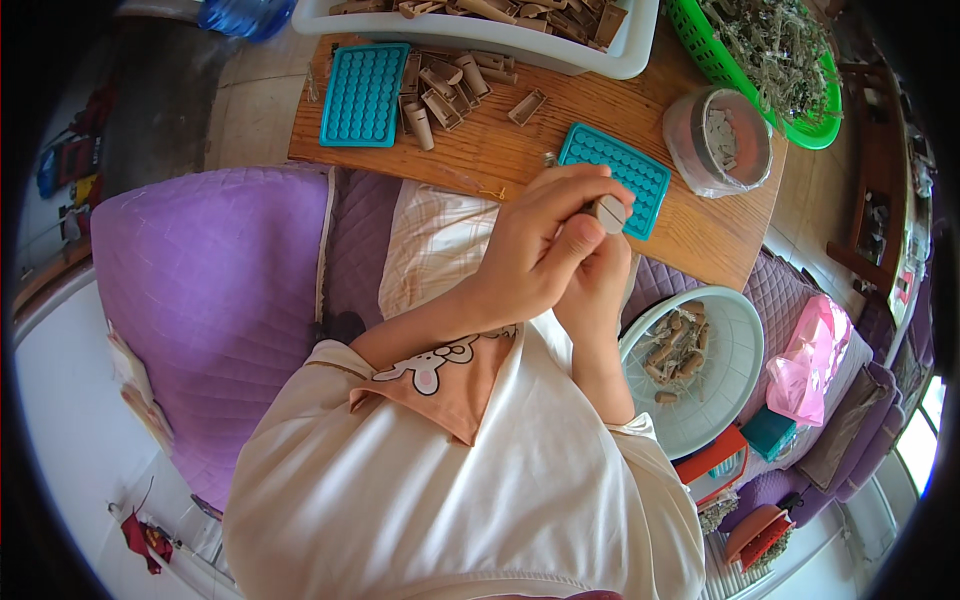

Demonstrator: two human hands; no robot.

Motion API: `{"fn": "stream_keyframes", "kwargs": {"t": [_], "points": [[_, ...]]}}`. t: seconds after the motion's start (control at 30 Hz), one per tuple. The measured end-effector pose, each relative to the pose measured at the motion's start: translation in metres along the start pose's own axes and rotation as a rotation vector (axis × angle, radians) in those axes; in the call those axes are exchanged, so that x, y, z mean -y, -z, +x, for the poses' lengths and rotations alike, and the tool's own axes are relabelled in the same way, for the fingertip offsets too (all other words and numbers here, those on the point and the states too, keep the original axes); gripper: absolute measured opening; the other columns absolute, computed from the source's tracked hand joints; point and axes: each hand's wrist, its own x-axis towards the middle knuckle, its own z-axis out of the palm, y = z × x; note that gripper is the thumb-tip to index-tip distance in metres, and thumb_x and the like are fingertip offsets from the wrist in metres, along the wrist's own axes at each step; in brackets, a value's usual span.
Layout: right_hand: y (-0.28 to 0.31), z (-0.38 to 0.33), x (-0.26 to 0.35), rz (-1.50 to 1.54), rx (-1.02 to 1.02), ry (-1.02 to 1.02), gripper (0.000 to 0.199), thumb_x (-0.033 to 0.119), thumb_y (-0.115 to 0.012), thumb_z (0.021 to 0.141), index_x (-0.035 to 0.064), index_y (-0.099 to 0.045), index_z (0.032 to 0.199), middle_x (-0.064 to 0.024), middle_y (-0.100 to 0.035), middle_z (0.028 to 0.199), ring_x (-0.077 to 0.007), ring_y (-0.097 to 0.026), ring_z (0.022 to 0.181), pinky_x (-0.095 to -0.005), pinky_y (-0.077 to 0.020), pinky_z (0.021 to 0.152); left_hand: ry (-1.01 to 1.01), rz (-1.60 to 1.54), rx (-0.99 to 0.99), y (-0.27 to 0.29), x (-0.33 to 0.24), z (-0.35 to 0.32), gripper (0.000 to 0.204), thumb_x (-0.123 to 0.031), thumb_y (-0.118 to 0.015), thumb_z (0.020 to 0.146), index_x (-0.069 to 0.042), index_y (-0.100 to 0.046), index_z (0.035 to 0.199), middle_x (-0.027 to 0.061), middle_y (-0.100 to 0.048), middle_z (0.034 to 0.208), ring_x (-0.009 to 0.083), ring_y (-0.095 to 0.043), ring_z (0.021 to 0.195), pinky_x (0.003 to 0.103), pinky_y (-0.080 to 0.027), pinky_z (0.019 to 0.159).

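Hands mid-job: left hand point(535, 245) and right hand point(598, 275) pinching one small tube point(609, 213), filled tubes in bowl point(735, 345) at 4 o'clock, pile of tubes point(440, 90) at 11 untouched.

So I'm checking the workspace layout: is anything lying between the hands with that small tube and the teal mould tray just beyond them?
Nothing visible does. Both hands, left hand and right hand, hold the small tube right at the near edge of the teal mould tray. The loose brown tubes lie off to the left.

Both hands, left point(540, 240) over right point(598, 285), pinch together, fingers curled.
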Motion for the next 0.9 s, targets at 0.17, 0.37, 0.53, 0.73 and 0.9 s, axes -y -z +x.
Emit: {"fn": "stream_keyframes", "kwargs": {"t": [0.17,0.37,0.53,0.73,0.9], "points": [[-0.009,-0.001,-0.016,-0.024,-0.039,0.108,0.010,0.005,-0.056,0.073,-0.0029,-0.052,0.078,-0.0125,-0.053,0.076,-0.0233,-0.049,0.054,-0.0286,-0.0377,0.046,0.190,-0.178,0.004,-0.002,-0.005,-0.001,0.029,-0.028,-0.040,0.087,-0.002,-0.050,0.094,0.0094,-0.054,0.078,0.0162,-0.053,0.073,0.026,-0.042,0.066],[-0.012,0.004,-0.018,-0.100,-0.066,0.101,0.019,0.005,-0.054,0.075,-0.0030,-0.049,0.091,-0.0159,-0.052,0.081,-0.0278,-0.052,0.063,-0.0308,-0.0420,0.053,0.233,-0.375,0.060,0.002,0.006,0.002,0.035,-0.034,-0.039,0.087,-0.002,-0.046,0.099,0.0060,-0.051,0.082,0.0121,-0.049,0.076,0.024,-0.040,0.070],[-0.012,0.005,-0.023,-0.142,-0.086,0.162,0.026,0.003,-0.055,0.072,-0.0038,-0.047,0.095,-0.0199,-0.052,0.088,-0.0347,-0.053,0.072,-0.0357,-0.0445,0.060,0.248,-0.441,0.206,0.011,0.015,0.006,0.040,-0.039,-0.040,0.086,-0.002,-0.044,0.101,0.0053,-0.049,0.090,0.0104,-0.045,0.082,0.023,-0.037,0.074],[-0.015,0.002,-0.022,-0.244,-0.079,0.171,0.029,0.001,-0.055,0.069,-0.0046,-0.047,0.096,-0.0217,-0.051,0.092,-0.0361,-0.053,0.075,-0.0363,-0.0456,0.064,0.174,-0.470,0.193,0.009,0.026,0.002,0.039,-0.040,-0.041,0.085,-0.003,-0.044,0.097,0.0046,-0.046,0.089,0.0101,-0.043,0.082,0.023,-0.037,0.074],[0.016,0.020,-0.010,-0.121,0.189,-0.141,0.025,0.006,-0.058,0.071,-0.0033,-0.051,0.094,-0.0163,-0.055,0.081,-0.0261,-0.056,0.069,-0.0314,-0.0458,0.064,0.408,-0.730,0.093,0.007,0.025,0.003,0.040,-0.039,-0.043,0.084,-0.004,-0.041,0.103,0.0053,-0.046,0.089,0.0154,-0.045,0.096,0.028,-0.038,0.082]]}}
